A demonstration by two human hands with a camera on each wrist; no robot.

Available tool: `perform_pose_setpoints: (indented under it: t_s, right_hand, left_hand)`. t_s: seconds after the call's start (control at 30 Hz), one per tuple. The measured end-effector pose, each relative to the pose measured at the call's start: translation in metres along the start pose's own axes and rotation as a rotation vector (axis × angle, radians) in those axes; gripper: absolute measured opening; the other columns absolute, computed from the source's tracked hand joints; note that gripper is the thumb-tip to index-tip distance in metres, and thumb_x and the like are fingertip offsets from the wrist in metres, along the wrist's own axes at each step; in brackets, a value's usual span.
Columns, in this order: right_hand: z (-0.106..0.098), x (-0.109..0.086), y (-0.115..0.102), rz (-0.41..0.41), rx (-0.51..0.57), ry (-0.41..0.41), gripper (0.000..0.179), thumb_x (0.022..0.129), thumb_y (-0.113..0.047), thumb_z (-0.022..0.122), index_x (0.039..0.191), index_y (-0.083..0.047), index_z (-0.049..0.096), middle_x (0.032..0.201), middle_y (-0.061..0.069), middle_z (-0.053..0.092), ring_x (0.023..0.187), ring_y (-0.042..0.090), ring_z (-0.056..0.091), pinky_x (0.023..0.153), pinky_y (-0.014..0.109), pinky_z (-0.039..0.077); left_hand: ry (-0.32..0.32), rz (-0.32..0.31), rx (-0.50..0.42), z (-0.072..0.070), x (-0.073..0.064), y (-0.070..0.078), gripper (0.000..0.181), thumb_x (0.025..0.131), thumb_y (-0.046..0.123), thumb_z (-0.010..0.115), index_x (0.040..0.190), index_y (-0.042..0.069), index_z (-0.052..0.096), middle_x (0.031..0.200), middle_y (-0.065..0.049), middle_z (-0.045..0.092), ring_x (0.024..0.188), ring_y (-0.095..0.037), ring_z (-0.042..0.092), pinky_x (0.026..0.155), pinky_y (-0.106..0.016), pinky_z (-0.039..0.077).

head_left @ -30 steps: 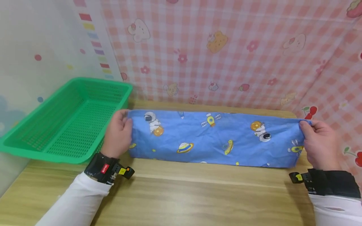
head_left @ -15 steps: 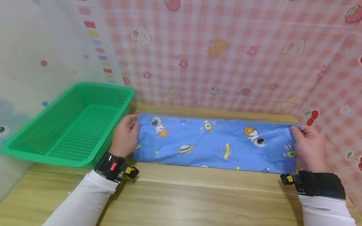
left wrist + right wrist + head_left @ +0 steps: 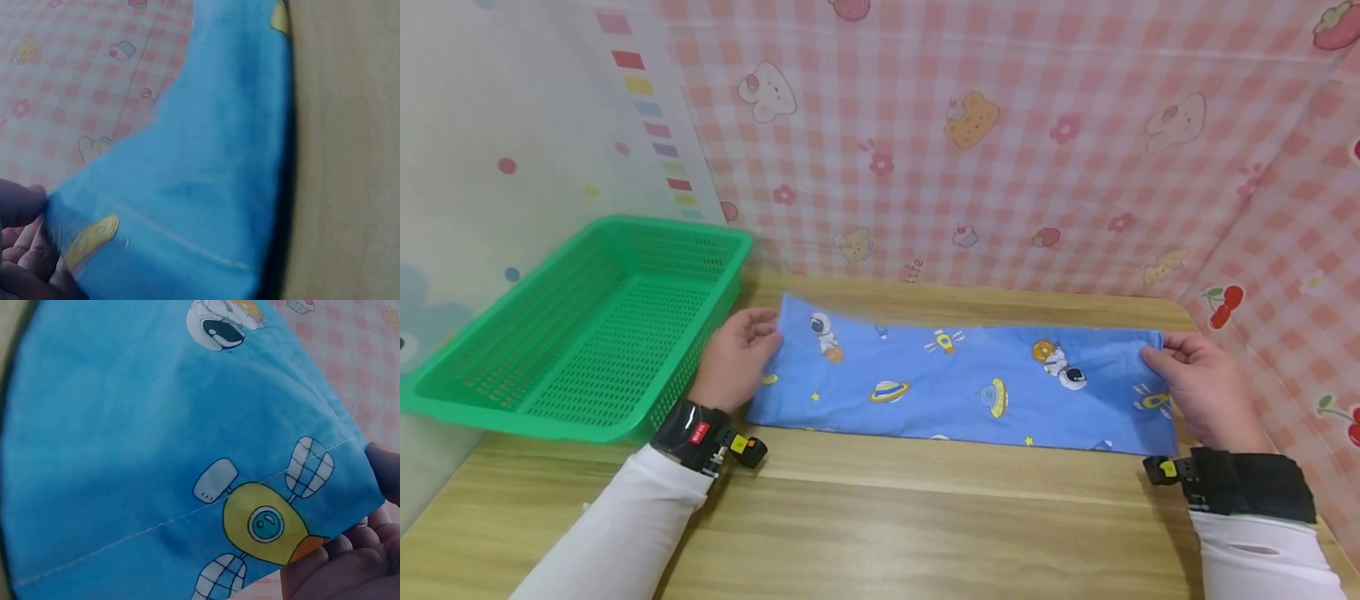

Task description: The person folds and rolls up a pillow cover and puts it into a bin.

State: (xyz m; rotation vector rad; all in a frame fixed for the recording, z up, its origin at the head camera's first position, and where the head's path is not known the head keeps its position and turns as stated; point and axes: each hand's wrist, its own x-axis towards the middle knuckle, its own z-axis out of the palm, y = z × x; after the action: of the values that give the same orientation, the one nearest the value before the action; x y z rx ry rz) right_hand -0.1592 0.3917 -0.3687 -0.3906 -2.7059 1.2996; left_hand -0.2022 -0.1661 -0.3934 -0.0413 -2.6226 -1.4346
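Note:
A long strip of blue cloth (image 3: pixel 940 375), printed with astronauts, planets and satellites, stretches between the two hands just above the wooden table. My left hand (image 3: pixel 733 358) pinches its upper left corner, which stands up a little as the top edge dips beside it. At the opposite end my right hand (image 3: pixel 1213 387) holds the upper right corner between thumb and fingers. In the left wrist view the cloth (image 3: pixel 212 162) bends away from the pinched corner, with a stitched seam along that end. A similar seam crosses the cloth (image 3: pixel 119 450) in the right wrist view.
A green plastic basket (image 3: pixel 651 400) with perforated walls stands to the left, close by the left forearm. Behind the wooden table (image 3: pixel 910 525) rises a pink checked wall covering (image 3: pixel 1015 183), which also runs along the right side.
Both hands have come closer together, the right moving left and the left moving slightly right. The cloth, flatter and tauter before, now sags along its top edge near the left corner.

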Motion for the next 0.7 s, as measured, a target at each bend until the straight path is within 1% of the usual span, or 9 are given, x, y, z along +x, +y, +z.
perform_pose_setpoints:
  t_s: [0.1, 0.2, 0.27, 0.33, 0.4, 0.47, 0.53, 0.63, 0.7]
  right_hand:
    - [0.001, 0.002, 0.001, -0.001, -0.039, -0.026, 0.064, 0.106, -0.042, 0.059, 0.148, 0.005, 0.052, 0.095, -0.021, 0.062, 0.086, -0.001, 0.058, 0.07, 0.01, 0.052]
    - [0.0, 0.003, 0.003, -0.003, -0.09, -0.084, 0.066, 0.107, -0.045, 0.057, 0.15, 0.004, 0.051, 0.117, 0.007, 0.07, 0.101, 0.014, 0.062, 0.07, 0.012, 0.051]
    - [-0.002, 0.004, 0.004, 0.01, -0.145, -0.146, 0.069, 0.107, -0.048, 0.054, 0.151, 0.005, 0.049, 0.133, 0.025, 0.064, 0.109, 0.028, 0.061, 0.072, 0.017, 0.052]
    - [-0.004, 0.005, 0.005, 0.028, -0.187, -0.212, 0.071, 0.108, -0.047, 0.053, 0.152, 0.008, 0.046, 0.142, 0.034, 0.057, 0.116, 0.04, 0.058, 0.077, 0.027, 0.055]
    - [-0.006, 0.005, 0.007, 0.044, -0.244, -0.27, 0.071, 0.108, -0.045, 0.055, 0.151, 0.011, 0.045, 0.139, 0.036, 0.057, 0.116, 0.044, 0.057, 0.08, 0.035, 0.055]
    - [-0.008, 0.006, 0.008, 0.055, -0.297, -0.317, 0.066, 0.107, -0.04, 0.058, 0.145, 0.013, 0.049, 0.127, 0.034, 0.062, 0.109, 0.042, 0.058, 0.08, 0.038, 0.053]
    - [-0.009, 0.007, 0.01, 0.062, -0.328, -0.35, 0.059, 0.106, -0.035, 0.06, 0.139, 0.013, 0.053, 0.115, 0.031, 0.065, 0.102, 0.04, 0.058, 0.077, 0.039, 0.052]
    - [-0.011, 0.006, 0.011, 0.1, -0.327, -0.339, 0.058, 0.108, -0.035, 0.055, 0.141, 0.013, 0.05, 0.116, 0.031, 0.061, 0.1, 0.041, 0.056, 0.075, 0.039, 0.053]
    - [-0.013, 0.006, 0.012, 0.13, -0.311, -0.31, 0.062, 0.111, -0.036, 0.05, 0.148, 0.013, 0.043, 0.124, 0.034, 0.056, 0.104, 0.044, 0.054, 0.077, 0.041, 0.053]
  left_hand:
    - [-0.028, -0.025, 0.002, -0.001, 0.001, -0.003, 0.042, 0.105, 0.018, 0.061, 0.143, 0.0, 0.057, 0.131, -0.021, 0.071, 0.12, -0.035, 0.069, 0.098, -0.049, 0.058]
    - [-0.035, -0.05, 0.003, -0.001, 0.001, -0.006, 0.044, 0.104, 0.016, 0.061, 0.145, 0.001, 0.055, 0.134, -0.021, 0.07, 0.122, -0.036, 0.069, 0.097, -0.049, 0.059]
    - [-0.056, -0.06, 0.018, -0.002, 0.001, -0.008, 0.047, 0.104, 0.017, 0.061, 0.149, 0.004, 0.054, 0.138, -0.023, 0.068, 0.123, -0.038, 0.067, 0.097, -0.05, 0.058]
    - [-0.101, -0.061, 0.048, -0.003, 0.0, -0.01, 0.049, 0.104, 0.019, 0.061, 0.152, 0.008, 0.053, 0.143, -0.023, 0.064, 0.127, -0.039, 0.065, 0.099, -0.052, 0.057]
    - [-0.157, -0.047, 0.099, -0.004, 0.0, -0.012, 0.048, 0.105, 0.021, 0.061, 0.151, 0.01, 0.055, 0.148, -0.023, 0.06, 0.126, -0.04, 0.064, 0.1, -0.053, 0.055]
    - [-0.203, -0.026, 0.161, -0.004, -0.001, -0.013, 0.045, 0.105, 0.023, 0.06, 0.148, 0.011, 0.058, 0.15, -0.022, 0.059, 0.119, -0.037, 0.066, 0.095, -0.048, 0.056]
    - [-0.229, -0.023, 0.182, -0.004, -0.001, -0.013, 0.042, 0.106, 0.023, 0.06, 0.146, 0.01, 0.061, 0.147, -0.021, 0.062, 0.104, -0.033, 0.068, 0.082, -0.042, 0.056]
    - [-0.192, -0.016, 0.201, -0.003, -0.001, -0.012, 0.041, 0.106, 0.021, 0.059, 0.145, 0.011, 0.062, 0.141, -0.021, 0.066, 0.092, -0.026, 0.067, 0.07, -0.032, 0.052]
    - [-0.152, -0.016, 0.189, -0.002, -0.001, -0.011, 0.042, 0.106, 0.02, 0.058, 0.147, 0.012, 0.061, 0.138, -0.021, 0.067, 0.089, -0.028, 0.068, 0.068, -0.036, 0.054]
